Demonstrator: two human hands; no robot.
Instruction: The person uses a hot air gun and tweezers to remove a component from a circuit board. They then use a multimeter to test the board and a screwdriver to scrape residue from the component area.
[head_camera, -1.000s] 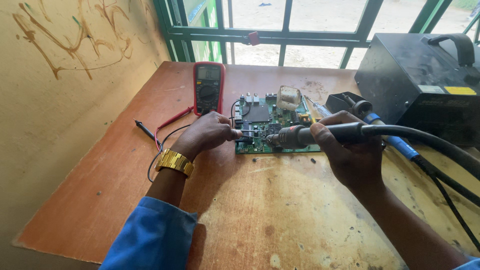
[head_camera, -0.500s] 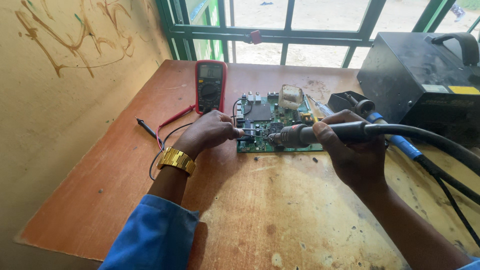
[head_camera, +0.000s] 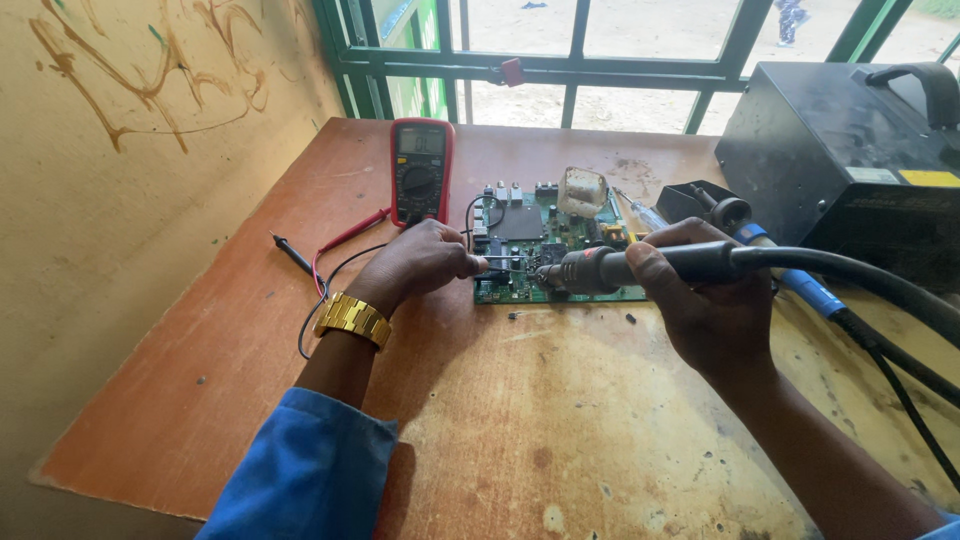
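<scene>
Head view: the person's left hand (head_camera: 420, 262) rests at the left edge of a green circuit board (head_camera: 555, 255), its fingers pinched narrow on a thin pair of tweezers (head_camera: 503, 263) whose tips reach over the board's lower middle. The right hand (head_camera: 700, 300) is wrapped around the black handle of a hot-air tool (head_camera: 640, 268), with the metal nozzle pointing left and meeting the tweezer tips just above the board. The board lies flat on the worn wooden table (head_camera: 500, 430), between a red multimeter (head_camera: 421, 172) on the left and a black rework station (head_camera: 850, 150) on the right.

The risks, as a judgement: the nozzle sits very close to the left fingertips, so a small slip could burn them (the gap is too small to read clearly). The board does not look clamped, and a push from the tweezers might slide it. The thick hose (head_camera: 860, 275) trails right over the table and could drag the nozzle off its spot. The multimeter's probe leads (head_camera: 330, 255) lie near the left wrist, where the gold watch (head_camera: 352, 319) may catch them.
</scene>
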